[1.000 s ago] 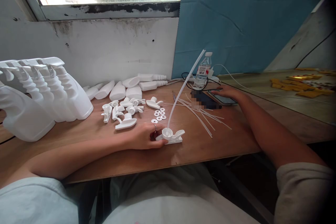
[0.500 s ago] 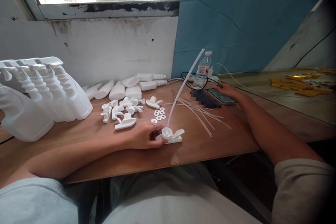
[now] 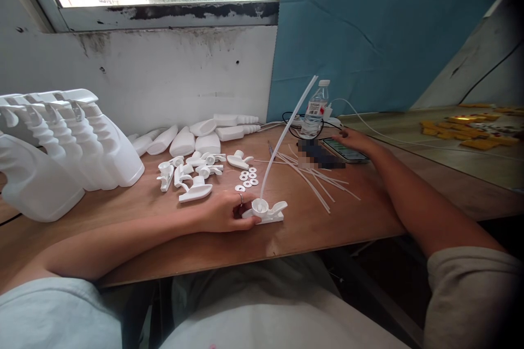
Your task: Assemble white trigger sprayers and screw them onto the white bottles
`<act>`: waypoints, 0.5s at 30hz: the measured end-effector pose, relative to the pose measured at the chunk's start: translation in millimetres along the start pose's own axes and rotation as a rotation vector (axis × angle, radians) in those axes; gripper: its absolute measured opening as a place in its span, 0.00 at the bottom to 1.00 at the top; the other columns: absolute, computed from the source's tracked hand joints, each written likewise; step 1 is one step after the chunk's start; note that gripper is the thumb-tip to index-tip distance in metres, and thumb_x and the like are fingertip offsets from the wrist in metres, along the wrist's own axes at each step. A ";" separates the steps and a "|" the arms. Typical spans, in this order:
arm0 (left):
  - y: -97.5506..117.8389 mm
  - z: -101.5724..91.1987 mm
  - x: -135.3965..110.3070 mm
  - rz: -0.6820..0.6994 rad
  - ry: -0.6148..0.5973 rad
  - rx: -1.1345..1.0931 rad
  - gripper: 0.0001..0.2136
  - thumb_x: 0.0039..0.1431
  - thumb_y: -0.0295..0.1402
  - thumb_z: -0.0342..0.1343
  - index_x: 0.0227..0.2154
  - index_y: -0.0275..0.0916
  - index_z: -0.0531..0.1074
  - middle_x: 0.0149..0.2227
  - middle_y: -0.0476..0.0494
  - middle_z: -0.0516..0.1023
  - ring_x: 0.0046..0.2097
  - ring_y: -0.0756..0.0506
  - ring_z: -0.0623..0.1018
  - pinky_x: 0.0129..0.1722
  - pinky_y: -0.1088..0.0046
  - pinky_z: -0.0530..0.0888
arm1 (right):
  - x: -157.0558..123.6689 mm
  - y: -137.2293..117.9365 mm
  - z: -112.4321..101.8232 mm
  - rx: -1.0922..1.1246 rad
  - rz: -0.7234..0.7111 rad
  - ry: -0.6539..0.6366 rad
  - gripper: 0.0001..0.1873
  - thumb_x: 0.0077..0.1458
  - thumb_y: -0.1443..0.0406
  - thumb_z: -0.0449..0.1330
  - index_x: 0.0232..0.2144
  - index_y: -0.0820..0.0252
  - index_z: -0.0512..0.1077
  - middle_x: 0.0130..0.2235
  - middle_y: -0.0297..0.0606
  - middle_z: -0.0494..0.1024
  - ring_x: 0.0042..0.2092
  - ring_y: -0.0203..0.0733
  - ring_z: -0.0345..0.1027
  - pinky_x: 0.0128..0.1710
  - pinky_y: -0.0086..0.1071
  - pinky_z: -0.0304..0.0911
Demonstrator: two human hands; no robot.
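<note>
My left hand (image 3: 229,211) is closed around one end of a white trigger spray head (image 3: 272,214), which lies on the table with its round collar facing up. A long translucent dip tube (image 3: 282,139) rises from that collar and leans to the right. My right hand (image 3: 354,140) reaches over the far edge of a smartphone (image 3: 346,150) with a lit screen. Its fingers are stretched out and hold nothing that I can see. Left of the spray head lie flat white washers (image 3: 248,177) and several more spray heads (image 3: 196,189).
Filled-out white spray bottles (image 3: 102,142) stand in a row at the left. Empty-looking white bottles (image 3: 183,142) lie along the wall. Loose thin tubes (image 3: 323,182), a pen, a blurred dark item (image 3: 319,155), a water bottle (image 3: 315,112) and cables occupy the right side.
</note>
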State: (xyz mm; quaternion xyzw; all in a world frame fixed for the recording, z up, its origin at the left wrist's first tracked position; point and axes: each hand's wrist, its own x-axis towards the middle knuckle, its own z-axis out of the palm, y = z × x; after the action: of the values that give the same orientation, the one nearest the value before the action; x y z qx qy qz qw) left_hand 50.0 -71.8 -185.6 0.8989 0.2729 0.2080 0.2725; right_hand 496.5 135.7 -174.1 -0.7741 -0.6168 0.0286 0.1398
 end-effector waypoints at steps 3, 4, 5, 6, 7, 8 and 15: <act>-1.6 1.1 -0.1 -0.003 0.003 -0.002 0.08 0.60 0.36 0.55 0.33 0.35 0.69 0.26 0.53 0.64 0.27 0.55 0.63 0.28 0.81 0.62 | -0.5 -0.2 -0.6 0.004 0.000 -0.003 0.29 0.65 0.57 0.50 0.59 0.75 0.65 0.59 0.59 0.69 0.59 0.57 0.66 0.56 0.38 0.61; -1.8 1.3 -0.1 -0.008 0.006 -0.002 0.08 0.60 0.35 0.55 0.33 0.35 0.69 0.26 0.53 0.64 0.27 0.55 0.63 0.28 0.81 0.61 | -0.7 -0.2 -0.7 0.006 0.001 -0.005 0.29 0.65 0.57 0.50 0.59 0.76 0.65 0.59 0.59 0.69 0.59 0.57 0.66 0.56 0.38 0.61; -1.9 1.5 -0.1 -0.012 0.011 -0.003 0.07 0.60 0.35 0.55 0.33 0.35 0.69 0.26 0.53 0.64 0.27 0.55 0.63 0.28 0.81 0.61 | -0.7 -0.2 -0.7 0.007 0.004 -0.008 0.29 0.66 0.57 0.50 0.59 0.76 0.65 0.60 0.60 0.69 0.59 0.58 0.65 0.56 0.38 0.61; -2.2 1.6 -0.1 -0.014 0.013 -0.002 0.07 0.60 0.35 0.55 0.33 0.35 0.69 0.26 0.53 0.64 0.27 0.55 0.63 0.28 0.81 0.61 | -0.6 -0.1 -0.7 0.009 0.006 -0.010 0.30 0.66 0.57 0.50 0.59 0.77 0.65 0.60 0.60 0.68 0.59 0.58 0.65 0.56 0.37 0.60; -2.8 1.8 0.1 -0.011 0.017 -0.002 0.07 0.60 0.35 0.55 0.33 0.35 0.69 0.26 0.53 0.64 0.27 0.55 0.63 0.28 0.81 0.61 | -0.4 0.0 -0.5 0.010 0.008 -0.011 0.30 0.66 0.57 0.50 0.59 0.78 0.64 0.60 0.61 0.68 0.59 0.57 0.65 0.56 0.37 0.60; -3.6 2.1 0.2 -0.004 0.024 -0.003 0.08 0.60 0.36 0.55 0.33 0.36 0.69 0.25 0.53 0.64 0.27 0.55 0.63 0.27 0.81 0.61 | -0.2 0.2 -0.2 0.012 0.009 -0.013 0.30 0.66 0.57 0.49 0.59 0.78 0.64 0.60 0.61 0.68 0.60 0.57 0.65 0.56 0.36 0.60; -11.4 5.6 0.9 0.010 0.043 -0.014 0.10 0.58 0.39 0.56 0.34 0.36 0.71 0.25 0.53 0.65 0.26 0.55 0.64 0.26 0.81 0.62 | 2.4 2.7 0.9 0.021 0.009 -0.012 0.30 0.66 0.57 0.50 0.60 0.77 0.64 0.60 0.60 0.68 0.59 0.58 0.65 0.58 0.38 0.59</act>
State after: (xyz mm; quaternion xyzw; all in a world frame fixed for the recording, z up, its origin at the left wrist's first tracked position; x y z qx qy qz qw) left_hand 49.4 -65.4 -196.5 0.8937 0.2729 0.2303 0.2717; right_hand 499.5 137.6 -175.3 -0.7752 -0.6137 0.0405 0.1442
